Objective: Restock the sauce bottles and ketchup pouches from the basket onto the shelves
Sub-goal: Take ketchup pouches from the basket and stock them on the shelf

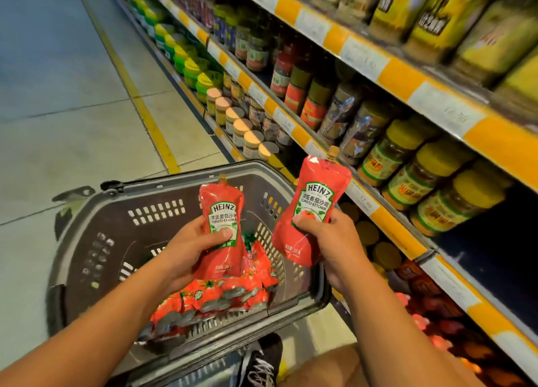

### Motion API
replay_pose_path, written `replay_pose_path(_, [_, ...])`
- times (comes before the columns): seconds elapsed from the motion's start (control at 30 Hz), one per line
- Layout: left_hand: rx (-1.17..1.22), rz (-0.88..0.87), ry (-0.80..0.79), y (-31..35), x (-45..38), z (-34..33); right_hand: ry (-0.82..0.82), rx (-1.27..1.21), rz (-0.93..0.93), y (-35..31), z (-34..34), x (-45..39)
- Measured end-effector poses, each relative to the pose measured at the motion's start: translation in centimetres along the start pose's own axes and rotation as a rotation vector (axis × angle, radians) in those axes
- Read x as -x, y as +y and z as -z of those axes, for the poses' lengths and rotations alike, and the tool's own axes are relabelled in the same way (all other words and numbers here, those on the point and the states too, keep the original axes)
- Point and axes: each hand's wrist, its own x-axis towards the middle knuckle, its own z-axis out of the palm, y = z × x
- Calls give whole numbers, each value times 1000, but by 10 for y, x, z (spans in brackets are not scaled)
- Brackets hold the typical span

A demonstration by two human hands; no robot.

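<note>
Left hand (186, 250) is gripping a red spouted Heinz ketchup pouch (222, 229) upright over the dark plastic basket (96, 241). Right hand (334, 241) is holding a second red pouch (311, 209), tilted toward 1 o'clock, label readable, probably for shelving on the orange-edged shelves (390, 223).

I see left hand (186, 248) gripping ketchup pouch (222, 226) over basket (96, 212) | right hand (329, 241) gripping second pouch (311, 209) beside shelves (407, 78)

Dim warm light, motion blur upper right, wide-angle edge bending
</note>
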Motion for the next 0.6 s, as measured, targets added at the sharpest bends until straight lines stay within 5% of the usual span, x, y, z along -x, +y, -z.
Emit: replay_pose_path(0.6, [-108, -102, -160, 46, 125, -77, 54, -255, 95, -18, 46, 110])
